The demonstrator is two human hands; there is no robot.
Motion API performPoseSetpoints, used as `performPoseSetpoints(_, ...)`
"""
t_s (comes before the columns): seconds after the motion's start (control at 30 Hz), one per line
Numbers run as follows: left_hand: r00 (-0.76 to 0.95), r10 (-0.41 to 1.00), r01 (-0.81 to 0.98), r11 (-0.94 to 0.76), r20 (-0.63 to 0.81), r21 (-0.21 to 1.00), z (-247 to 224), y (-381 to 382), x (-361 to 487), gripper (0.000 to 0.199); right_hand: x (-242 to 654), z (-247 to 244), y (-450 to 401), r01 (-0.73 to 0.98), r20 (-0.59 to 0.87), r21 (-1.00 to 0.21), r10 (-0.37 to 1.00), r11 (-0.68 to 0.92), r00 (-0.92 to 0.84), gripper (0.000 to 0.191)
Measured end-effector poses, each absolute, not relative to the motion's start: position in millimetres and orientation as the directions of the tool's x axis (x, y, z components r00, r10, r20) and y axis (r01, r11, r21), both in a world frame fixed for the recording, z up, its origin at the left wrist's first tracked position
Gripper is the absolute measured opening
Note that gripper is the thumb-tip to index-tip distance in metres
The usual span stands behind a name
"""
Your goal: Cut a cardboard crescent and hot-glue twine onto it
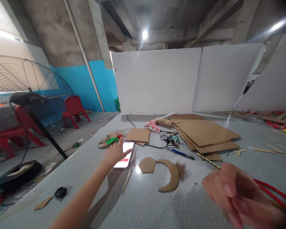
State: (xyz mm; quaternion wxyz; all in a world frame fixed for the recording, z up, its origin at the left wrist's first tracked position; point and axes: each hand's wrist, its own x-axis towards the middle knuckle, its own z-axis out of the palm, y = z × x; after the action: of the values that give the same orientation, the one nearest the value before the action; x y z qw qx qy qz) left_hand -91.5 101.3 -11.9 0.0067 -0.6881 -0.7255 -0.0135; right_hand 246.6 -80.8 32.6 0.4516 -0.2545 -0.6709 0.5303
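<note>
My left hand [115,151] reaches over a smartphone [121,164] with a lit screen, fingers spread, just above or touching it. My right hand [235,194] is raised at the lower right, its fingers curled together with nothing visible in them. Between the hands lie a cardboard pentagon [147,165] and a cardboard crescent [172,176], with brown dust [182,171] beside the crescent. A yellow-and-black striped pencil [207,160] runs behind my right hand. Red handles [275,189] of some tool show beside that hand.
Stacked cardboard sheets [202,132], a pink glue gun [153,125], a twine roll [164,122] and a blue pen [181,154] lie farther back. A cardboard piece [137,135] sits behind the phone. A fan [28,98] stands left of the table; white panels [157,82] rise behind.
</note>
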Motion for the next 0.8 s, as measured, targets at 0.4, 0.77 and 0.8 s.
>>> performPoseSetpoints(0.4,-0.114,0.992,0.989,0.108,-0.055,-0.103,-48.3,138.6,-77.0,0.083,240.4,23.3,-65.8,-0.288,0.340,-0.934,0.783,0.214,-0.520,0.016)
performPoseSetpoints(0.77,-0.109,0.993,0.990,0.105,-0.037,-0.092,-42.8,139.4,-86.6,0.073,229.9,43.2,-81.6,0.044,0.529,-0.777,0.690,0.628,-0.495,0.012)
performPoseSetpoints(0.8,-0.082,0.996,0.992,0.079,-0.026,-0.097,-40.8,136.0,-84.4,0.072,229.7,41.9,-88.3,0.108,0.528,-0.745,0.681,0.658,-0.507,0.015)
